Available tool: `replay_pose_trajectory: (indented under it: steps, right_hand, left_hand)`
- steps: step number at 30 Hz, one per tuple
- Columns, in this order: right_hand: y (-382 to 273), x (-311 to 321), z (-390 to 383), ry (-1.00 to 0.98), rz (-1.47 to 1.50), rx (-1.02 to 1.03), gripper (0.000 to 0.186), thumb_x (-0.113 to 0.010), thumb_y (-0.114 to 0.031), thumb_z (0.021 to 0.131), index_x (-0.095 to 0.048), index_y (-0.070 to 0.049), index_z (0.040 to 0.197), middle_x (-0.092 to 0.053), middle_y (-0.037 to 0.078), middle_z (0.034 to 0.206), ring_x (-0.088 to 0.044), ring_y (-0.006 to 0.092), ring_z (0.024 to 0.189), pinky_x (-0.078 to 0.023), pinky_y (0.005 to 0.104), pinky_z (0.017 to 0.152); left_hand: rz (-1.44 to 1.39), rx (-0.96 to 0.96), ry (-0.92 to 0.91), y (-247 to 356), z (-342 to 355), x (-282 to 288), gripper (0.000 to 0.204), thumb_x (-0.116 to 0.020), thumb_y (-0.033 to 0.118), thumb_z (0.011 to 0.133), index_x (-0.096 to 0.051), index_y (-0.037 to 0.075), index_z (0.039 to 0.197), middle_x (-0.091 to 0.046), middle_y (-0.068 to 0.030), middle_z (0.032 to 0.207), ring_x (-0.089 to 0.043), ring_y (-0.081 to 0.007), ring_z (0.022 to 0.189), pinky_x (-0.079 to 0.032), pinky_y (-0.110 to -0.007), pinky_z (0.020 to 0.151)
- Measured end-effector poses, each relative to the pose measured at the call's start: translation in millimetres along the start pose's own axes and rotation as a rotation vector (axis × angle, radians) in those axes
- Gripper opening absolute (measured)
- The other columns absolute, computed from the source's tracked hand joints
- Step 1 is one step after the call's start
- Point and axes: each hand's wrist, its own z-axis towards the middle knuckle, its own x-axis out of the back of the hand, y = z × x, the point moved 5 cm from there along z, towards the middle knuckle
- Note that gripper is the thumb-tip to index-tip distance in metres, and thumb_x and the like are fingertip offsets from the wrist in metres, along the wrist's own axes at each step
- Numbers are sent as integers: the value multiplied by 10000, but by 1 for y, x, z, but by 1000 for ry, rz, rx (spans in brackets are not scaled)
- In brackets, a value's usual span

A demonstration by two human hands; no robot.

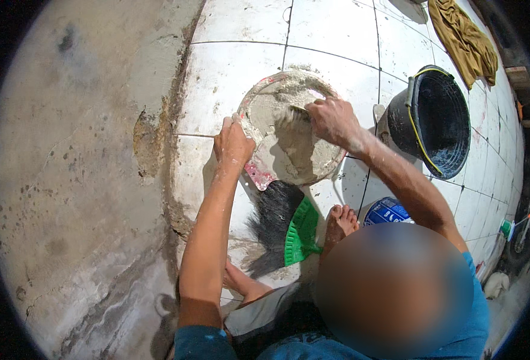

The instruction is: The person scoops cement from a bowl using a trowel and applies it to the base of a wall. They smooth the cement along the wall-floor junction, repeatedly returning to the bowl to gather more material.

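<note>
A round, shallow reddish basin (247,102) holds wet grey mortar (295,147) and stands on white floor tiles. The fingers of my left hand (234,144) are closed over its left rim. Across from it, my right hand (337,123) grips a trowel (299,114) smeared with mortar; the blade is in the mix and partly blurred, its handle mostly hidden in my fist. Just below the basin lies a broom with black bristles (274,213) and a green head (303,234), close to my bare foot.
A black bucket (397,123) with a yellow-edged rim tips to the right of the basin. A blue container (388,210) sits by my foot. Brown cloth (463,42) lies at the far right. On the left rises a rough, stained cement wall (85,156).
</note>
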Motion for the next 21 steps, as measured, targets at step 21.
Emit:
replay_pose_trajectory:
  steps: [21]
  right_hand:
    - [56, 23, 45, -93, 78, -329, 231, -667, -247, 901, -769, -81, 1025, -747, 180, 828, -743, 348, 765, -611, 474, 719]
  left_hand:
    - [-56, -36, -9, 0, -2, 6, 460, -724, 91, 769, -641, -41, 1202, -622, -199, 1241, -682, -433, 1051, -562, -487, 916]
